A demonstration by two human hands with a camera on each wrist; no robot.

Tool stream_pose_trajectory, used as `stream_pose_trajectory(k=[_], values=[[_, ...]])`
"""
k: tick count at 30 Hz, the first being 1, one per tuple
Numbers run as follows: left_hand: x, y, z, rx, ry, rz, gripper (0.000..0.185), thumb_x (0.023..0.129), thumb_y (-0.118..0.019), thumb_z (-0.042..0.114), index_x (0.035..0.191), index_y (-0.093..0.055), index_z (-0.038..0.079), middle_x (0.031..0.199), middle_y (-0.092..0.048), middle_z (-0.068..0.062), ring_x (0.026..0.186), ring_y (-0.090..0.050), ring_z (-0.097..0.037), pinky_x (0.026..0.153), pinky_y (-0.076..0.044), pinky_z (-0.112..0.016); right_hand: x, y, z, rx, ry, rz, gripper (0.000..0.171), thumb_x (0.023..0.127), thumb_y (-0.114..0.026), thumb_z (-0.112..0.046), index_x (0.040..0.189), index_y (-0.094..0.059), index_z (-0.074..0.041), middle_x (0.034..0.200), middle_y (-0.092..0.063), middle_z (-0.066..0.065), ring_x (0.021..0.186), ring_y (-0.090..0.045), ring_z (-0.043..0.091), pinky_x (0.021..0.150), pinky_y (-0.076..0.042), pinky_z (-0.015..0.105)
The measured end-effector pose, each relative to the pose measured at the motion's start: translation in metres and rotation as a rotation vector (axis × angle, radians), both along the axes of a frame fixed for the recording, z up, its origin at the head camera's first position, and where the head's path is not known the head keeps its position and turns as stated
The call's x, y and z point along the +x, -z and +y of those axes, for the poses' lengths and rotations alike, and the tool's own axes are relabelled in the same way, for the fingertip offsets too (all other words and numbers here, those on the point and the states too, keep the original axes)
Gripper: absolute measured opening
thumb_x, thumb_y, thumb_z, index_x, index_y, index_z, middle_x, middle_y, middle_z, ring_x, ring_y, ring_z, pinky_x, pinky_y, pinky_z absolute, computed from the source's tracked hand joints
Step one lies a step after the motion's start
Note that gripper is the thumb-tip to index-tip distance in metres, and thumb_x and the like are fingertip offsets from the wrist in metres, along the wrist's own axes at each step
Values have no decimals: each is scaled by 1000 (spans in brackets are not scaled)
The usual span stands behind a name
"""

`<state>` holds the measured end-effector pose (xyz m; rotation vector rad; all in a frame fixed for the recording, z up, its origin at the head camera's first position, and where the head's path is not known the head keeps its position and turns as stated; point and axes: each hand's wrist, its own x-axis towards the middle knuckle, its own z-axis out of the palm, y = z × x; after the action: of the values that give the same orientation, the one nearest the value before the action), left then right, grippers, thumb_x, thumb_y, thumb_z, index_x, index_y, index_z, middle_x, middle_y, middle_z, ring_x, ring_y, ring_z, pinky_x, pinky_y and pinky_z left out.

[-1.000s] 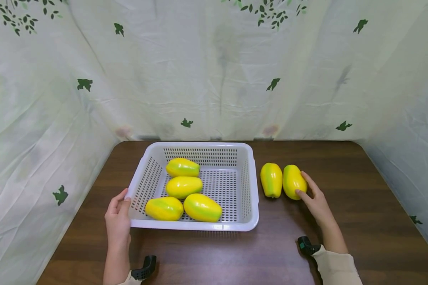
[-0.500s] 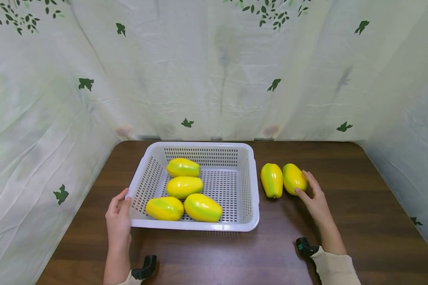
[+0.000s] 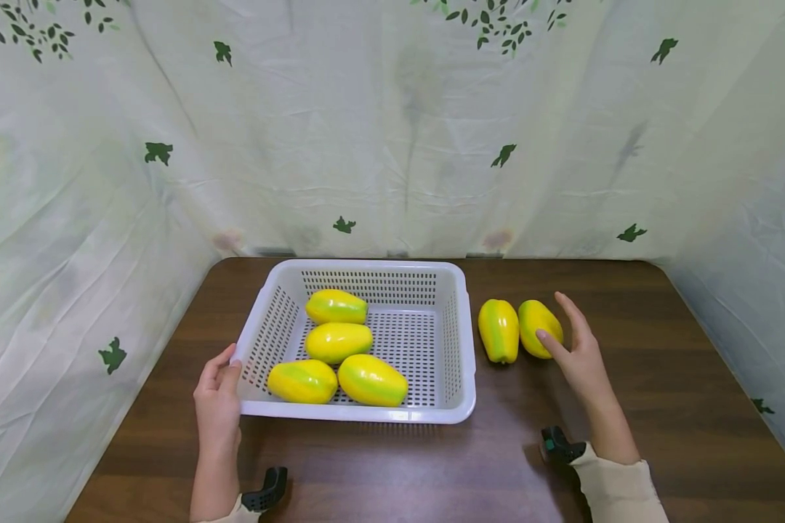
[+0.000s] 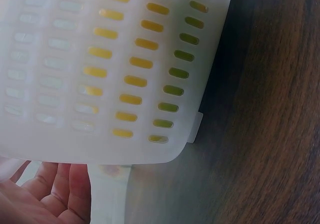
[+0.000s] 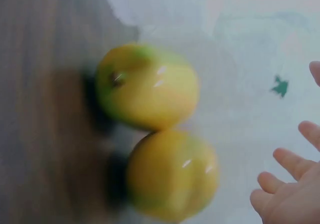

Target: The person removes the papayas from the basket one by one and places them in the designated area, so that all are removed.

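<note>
A white plastic basket (image 3: 451, 363) with slotted walls holds several yellow-green papayas (image 3: 373, 380). My left hand (image 3: 217, 396) grips the basket's left rim near the front corner, thumb on top; in the left wrist view, its curled fingers (image 4: 57, 191) show beside the basket wall. To the right of the basket, two more papayas lie side by side on the table: the left papaya (image 3: 498, 331) and the right papaya (image 3: 538, 327). My right hand (image 3: 582, 359) is spread open beside the right papaya, its thumb overlapping it in the head view. The right wrist view shows the fingers apart from the fruit.
The brown wooden table (image 3: 661, 378) extends on both sides of the basket. A pale curtain (image 3: 392, 145) with green leaf prints hangs right behind the table and along its sides. A black wrist camera (image 3: 559, 443) sits on the right wrist.
My right hand has let go of the right papaya; its fingers have lifted and spread away from it. That papaya has shifted slightly back. The left hand and basket stay put.
</note>
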<state>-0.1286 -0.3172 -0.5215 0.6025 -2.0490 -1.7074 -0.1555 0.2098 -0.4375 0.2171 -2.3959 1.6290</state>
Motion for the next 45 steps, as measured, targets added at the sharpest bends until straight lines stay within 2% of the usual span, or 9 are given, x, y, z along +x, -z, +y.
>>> stream_pose_trajectory(k=[4, 9, 16, 21, 28, 35, 41, 45], values=[[1, -3, 1, 8, 9, -2, 45, 87, -50, 48, 128, -49, 30, 125, -50, -1, 104, -48, -22, 89, -41, -40, -2, -14, -10, -22, -46, 8, 68, 86, -60, -13, 143, -22, -16, 146, -19, 7, 132, -16, 27, 103, -12, 50], [0, -1, 1, -4, -8, -5, 44, 85, -49, 50, 126, -49, 34, 122, -51, 3, 103, -49, -19, 88, -42, -41, -3, -33, -29, -19, -114, 21, 70, 85, -62, -11, 143, -24, -19, 145, -21, 4, 129, -22, 28, 101, -20, 51], [-1, 2, 0, 12, 1, -3, 45, 84, -50, 52, 125, -49, 35, 121, -52, 3, 103, -50, -20, 89, -40, -46, 6, -74, -71, -23, -277, 59, 70, 80, -62, 3, 139, -24, 0, 141, -27, 17, 123, -30, 37, 98, -25, 54], [-1, 2, 1, 23, 3, -2, 44, 84, -50, 52, 125, -50, 36, 121, -53, 3, 104, -50, -19, 90, -40, -46, 8, -86, -99, 27, -380, 19, 70, 81, -63, -1, 139, -24, -1, 141, -27, 17, 121, -34, 34, 97, -28, 52], [-1, 0, 2, 16, 2, -3, 44, 84, -50, 52, 125, -50, 35, 121, -53, 4, 103, -50, -19, 89, -40, -46, 9, -84, -129, 88, -501, -64, 72, 81, -65, -8, 140, -24, -5, 142, -27, 14, 122, -35, 30, 96, -32, 48], [-2, 3, 1, 14, 4, 0, 45, 84, -50, 52, 125, -50, 35, 122, -52, 4, 104, -50, -19, 89, -39, -47, 8, -76, -149, 143, -575, -166, 72, 83, -65, -16, 142, -23, -11, 142, -27, 12, 121, -37, 28, 95, -34, 46], [0, 0, 2, 16, -2, -6, 44, 84, -49, 52, 125, -50, 35, 122, -52, 4, 104, -50, -19, 89, -40, -47, 6, -72, -164, 181, -645, -176, 72, 83, -65, -18, 141, -24, -13, 142, -29, 9, 119, -40, 26, 93, -37, 41], [0, 0, 2, 20, -1, -4, 44, 84, -50, 52, 125, -50, 36, 121, -52, 4, 104, -50, -19, 89, -40, -46, -6, -47, -173, 194, -697, -176, 72, 83, -65, -24, 142, -24, -19, 143, -27, 0, 118, -40, 26, 92, -38, 41]])
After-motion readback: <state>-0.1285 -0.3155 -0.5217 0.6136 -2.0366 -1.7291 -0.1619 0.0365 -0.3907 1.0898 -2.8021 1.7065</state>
